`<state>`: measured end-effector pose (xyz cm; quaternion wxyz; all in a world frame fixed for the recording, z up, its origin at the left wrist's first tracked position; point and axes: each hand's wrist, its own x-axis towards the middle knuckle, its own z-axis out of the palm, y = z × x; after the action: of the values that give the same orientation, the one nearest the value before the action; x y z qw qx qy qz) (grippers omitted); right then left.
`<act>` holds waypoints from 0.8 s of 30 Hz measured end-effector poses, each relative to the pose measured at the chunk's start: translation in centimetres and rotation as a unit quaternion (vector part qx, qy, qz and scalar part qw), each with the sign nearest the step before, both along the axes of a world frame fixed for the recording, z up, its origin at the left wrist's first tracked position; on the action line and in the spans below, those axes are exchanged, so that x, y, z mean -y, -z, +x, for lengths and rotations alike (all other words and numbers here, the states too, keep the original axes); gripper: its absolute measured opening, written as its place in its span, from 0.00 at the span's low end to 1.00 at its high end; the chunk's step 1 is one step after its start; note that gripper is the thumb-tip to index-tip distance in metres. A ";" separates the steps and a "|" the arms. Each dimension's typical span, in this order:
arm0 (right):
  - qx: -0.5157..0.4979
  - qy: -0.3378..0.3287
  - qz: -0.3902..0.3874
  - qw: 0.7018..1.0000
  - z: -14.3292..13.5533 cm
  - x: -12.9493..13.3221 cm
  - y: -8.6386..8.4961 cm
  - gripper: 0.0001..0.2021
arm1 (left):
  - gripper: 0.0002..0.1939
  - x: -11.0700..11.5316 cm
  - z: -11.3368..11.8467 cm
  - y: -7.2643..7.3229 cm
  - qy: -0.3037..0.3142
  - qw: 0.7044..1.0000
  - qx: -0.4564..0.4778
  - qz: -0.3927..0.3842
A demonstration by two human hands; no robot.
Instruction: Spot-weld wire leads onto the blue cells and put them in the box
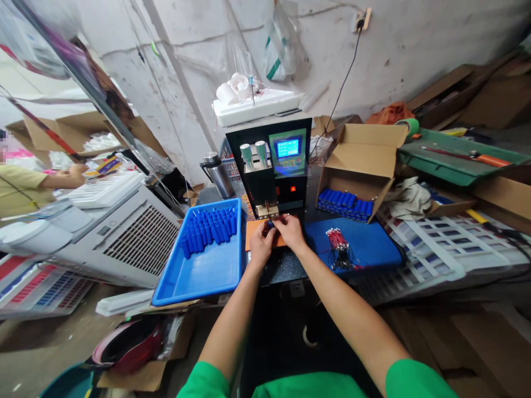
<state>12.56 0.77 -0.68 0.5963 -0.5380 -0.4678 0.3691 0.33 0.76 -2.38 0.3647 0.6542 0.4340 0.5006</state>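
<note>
Under the electrodes of a black spot welder (pixel 286 190) with a lit blue screen, my two hands meet. My left hand (pixel 261 244) has its fingers closed around a small blue battery cell (pixel 270 224), mostly hidden by the fingers. From the other side, my right hand (pixel 290 232) pinches at the same spot; whether it grips the cell or a wire end is too small to make out. Both hands are above an orange pad (pixel 252 229). Left of them, a blue tray (pixel 199 279) holds rows of upright blue cells (pixel 211 225).
To the right, red and black wire leads (pixel 338 243) lie on a blue block (pixel 373 243). Behind it is an open cardboard box (pixel 365 152) of blue cells. A steel flask (pixel 218 174) stands behind the tray. Another person's arm (pixel 64 179) is far left.
</note>
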 end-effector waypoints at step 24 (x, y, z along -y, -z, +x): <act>0.004 -0.002 0.001 1.000 0.1 0.1 -0.2 0.11 | 0.17 0.1 0.1 0.0 -0.013 1.000 -0.005 -0.012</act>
<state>12.71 0.70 -0.45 0.5943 -0.5379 -0.4719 0.3671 0.42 0.64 -2.43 0.3643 0.6463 0.4503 0.4969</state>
